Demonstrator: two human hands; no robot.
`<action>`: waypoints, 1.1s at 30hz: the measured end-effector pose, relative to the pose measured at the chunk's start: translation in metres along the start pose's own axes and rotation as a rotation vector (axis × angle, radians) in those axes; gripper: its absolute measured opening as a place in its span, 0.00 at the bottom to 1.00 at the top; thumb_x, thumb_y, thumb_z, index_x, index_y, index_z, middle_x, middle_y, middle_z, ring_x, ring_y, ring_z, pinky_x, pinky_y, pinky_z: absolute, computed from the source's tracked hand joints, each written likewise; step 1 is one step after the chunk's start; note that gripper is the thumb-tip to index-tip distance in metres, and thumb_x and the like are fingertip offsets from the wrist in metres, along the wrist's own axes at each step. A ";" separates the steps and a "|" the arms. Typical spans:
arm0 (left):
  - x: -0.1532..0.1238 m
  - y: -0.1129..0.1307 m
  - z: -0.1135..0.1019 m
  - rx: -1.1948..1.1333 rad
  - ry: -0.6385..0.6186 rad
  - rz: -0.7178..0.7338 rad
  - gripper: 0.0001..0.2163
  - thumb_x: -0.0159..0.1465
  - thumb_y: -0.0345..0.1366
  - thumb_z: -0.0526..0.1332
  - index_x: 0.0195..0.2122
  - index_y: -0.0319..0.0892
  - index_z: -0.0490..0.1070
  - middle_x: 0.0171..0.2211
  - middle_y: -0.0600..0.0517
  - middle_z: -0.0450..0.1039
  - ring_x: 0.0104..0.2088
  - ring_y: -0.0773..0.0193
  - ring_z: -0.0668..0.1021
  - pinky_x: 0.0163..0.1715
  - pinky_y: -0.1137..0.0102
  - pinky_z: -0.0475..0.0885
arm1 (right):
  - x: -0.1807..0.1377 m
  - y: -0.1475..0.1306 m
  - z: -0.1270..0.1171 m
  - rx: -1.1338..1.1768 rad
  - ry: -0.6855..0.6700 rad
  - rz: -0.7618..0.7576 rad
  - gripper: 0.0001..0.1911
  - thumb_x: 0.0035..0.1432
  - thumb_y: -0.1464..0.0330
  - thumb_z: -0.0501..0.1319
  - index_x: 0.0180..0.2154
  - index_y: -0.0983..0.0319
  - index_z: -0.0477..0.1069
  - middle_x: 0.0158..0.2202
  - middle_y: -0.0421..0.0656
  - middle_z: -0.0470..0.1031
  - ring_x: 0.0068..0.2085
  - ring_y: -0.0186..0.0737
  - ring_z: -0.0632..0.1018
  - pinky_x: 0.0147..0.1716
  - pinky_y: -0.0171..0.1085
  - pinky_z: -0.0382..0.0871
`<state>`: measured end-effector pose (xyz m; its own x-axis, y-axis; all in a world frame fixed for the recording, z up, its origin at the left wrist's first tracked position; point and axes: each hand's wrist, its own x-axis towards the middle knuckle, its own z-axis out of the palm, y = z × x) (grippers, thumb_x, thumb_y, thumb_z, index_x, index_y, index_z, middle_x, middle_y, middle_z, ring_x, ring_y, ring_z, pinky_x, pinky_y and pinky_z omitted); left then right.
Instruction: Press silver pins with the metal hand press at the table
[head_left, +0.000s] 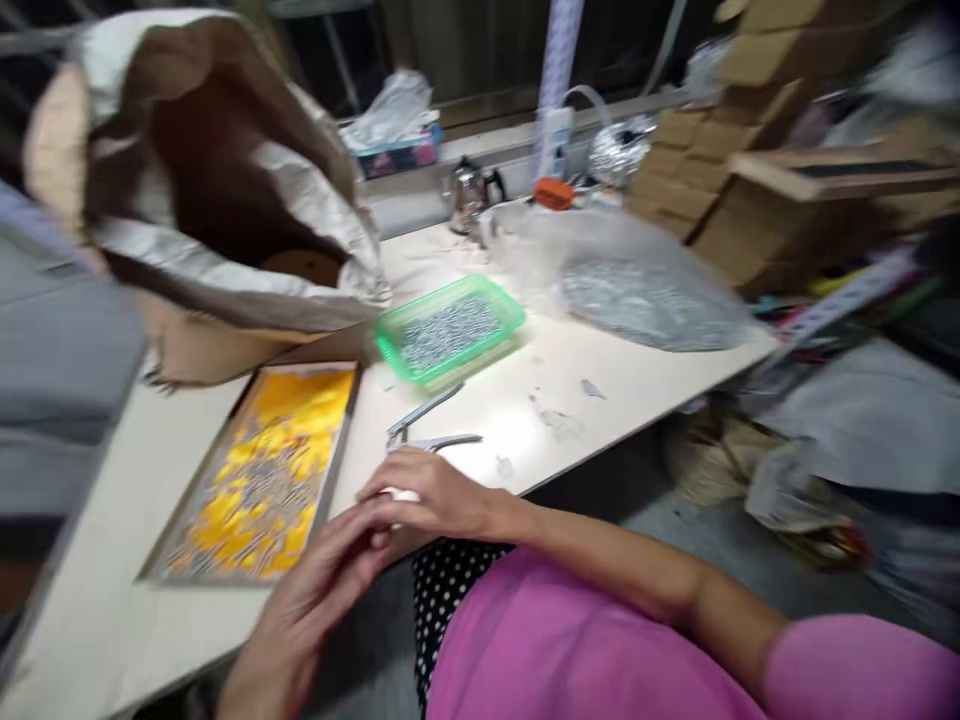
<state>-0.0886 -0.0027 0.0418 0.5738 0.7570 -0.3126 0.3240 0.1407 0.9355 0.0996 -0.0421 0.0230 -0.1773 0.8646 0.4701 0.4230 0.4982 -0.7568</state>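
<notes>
My left hand (337, 565) reaches in from the lower left, its fingers stretched out to the right. My right hand (431, 490) lies over those fingertips, its own fingers bent and pressed together. A small white piece (401, 494) shows between the two hands; its kind is unclear. Just beyond them, on the table (487, 470), lie metal-coloured pliers (426, 410) with handles spread. Left of my hands is a shallow tray (341, 455) with a yellow bottom and many small metal parts. Behind the pliers stands a green plastic basket (472, 358) holding small grey metal pieces.
A large open paper sack (225, 270) stands at the back left. A clear plastic bag (652, 300) of metal parts lies at the right. Cardboard boxes (757, 190) are stacked beyond it. A metal kettle (466, 195) and an orange object (553, 193) stand at the back.
</notes>
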 end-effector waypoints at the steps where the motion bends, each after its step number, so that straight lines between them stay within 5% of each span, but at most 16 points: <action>1: 0.003 -0.002 0.007 -0.046 0.029 -0.054 0.18 0.51 0.52 0.69 0.29 0.41 0.73 0.26 0.52 0.70 0.26 0.65 0.74 0.22 0.72 0.70 | -0.010 0.002 0.005 0.036 0.039 -0.002 0.09 0.65 0.65 0.59 0.43 0.63 0.73 0.41 0.44 0.77 0.45 0.37 0.75 0.51 0.38 0.66; 4: 0.009 -0.010 0.024 -0.383 -0.014 -0.294 0.20 0.43 0.47 0.75 0.28 0.39 0.73 0.24 0.54 0.67 0.23 0.73 0.68 0.25 0.76 0.69 | -0.032 0.004 0.016 0.097 0.092 0.024 0.10 0.65 0.64 0.58 0.45 0.62 0.73 0.40 0.45 0.77 0.45 0.39 0.74 0.49 0.42 0.67; 6: 0.011 -0.014 0.028 -0.429 -0.010 -0.331 0.20 0.42 0.47 0.75 0.27 0.37 0.73 0.22 0.55 0.67 0.22 0.74 0.67 0.24 0.77 0.67 | -0.039 0.006 0.017 0.071 0.069 0.049 0.12 0.65 0.64 0.58 0.48 0.60 0.73 0.43 0.46 0.76 0.47 0.42 0.73 0.50 0.45 0.67; 10: 0.026 -0.015 0.019 -0.091 0.208 -0.119 0.17 0.49 0.48 0.70 0.27 0.37 0.74 0.23 0.54 0.69 0.21 0.73 0.67 0.22 0.76 0.63 | -0.043 0.023 -0.009 -0.181 0.071 0.143 0.22 0.65 0.62 0.59 0.59 0.60 0.65 0.52 0.51 0.71 0.53 0.47 0.70 0.52 0.49 0.66; 13: 0.050 -0.017 0.013 0.165 0.293 -0.061 0.15 0.52 0.46 0.66 0.27 0.37 0.75 0.21 0.54 0.69 0.21 0.71 0.67 0.21 0.75 0.61 | -0.049 0.043 -0.037 -0.479 0.035 0.255 0.20 0.64 0.64 0.59 0.57 0.62 0.68 0.48 0.52 0.72 0.48 0.49 0.70 0.49 0.49 0.68; 19: 0.084 -0.035 0.015 0.363 0.227 -0.119 0.15 0.54 0.46 0.62 0.25 0.37 0.75 0.17 0.54 0.68 0.18 0.70 0.65 0.19 0.75 0.56 | -0.074 0.068 -0.052 -0.730 -0.107 0.318 0.12 0.64 0.70 0.57 0.47 0.61 0.75 0.38 0.48 0.72 0.40 0.45 0.70 0.40 0.42 0.66; 25: 0.089 -0.044 0.013 0.358 0.177 -0.173 0.16 0.53 0.49 0.63 0.23 0.38 0.73 0.15 0.57 0.64 0.16 0.73 0.63 0.17 0.75 0.54 | -0.077 0.069 -0.049 -0.638 -0.120 0.366 0.15 0.68 0.72 0.50 0.46 0.63 0.74 0.35 0.46 0.69 0.38 0.42 0.71 0.38 0.38 0.65; 33: 0.087 -0.025 0.015 0.304 0.071 -0.373 0.13 0.53 0.43 0.67 0.23 0.38 0.71 0.13 0.56 0.66 0.14 0.72 0.67 0.16 0.77 0.63 | -0.073 0.066 -0.054 -0.597 -0.147 0.345 0.13 0.65 0.76 0.50 0.41 0.63 0.73 0.35 0.45 0.68 0.37 0.40 0.70 0.36 0.36 0.63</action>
<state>-0.0356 0.0499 -0.0112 0.3277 0.7335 -0.5954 0.7086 0.2260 0.6684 0.1883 -0.0760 -0.0367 -0.0461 0.9876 0.1502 0.8844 0.1103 -0.4535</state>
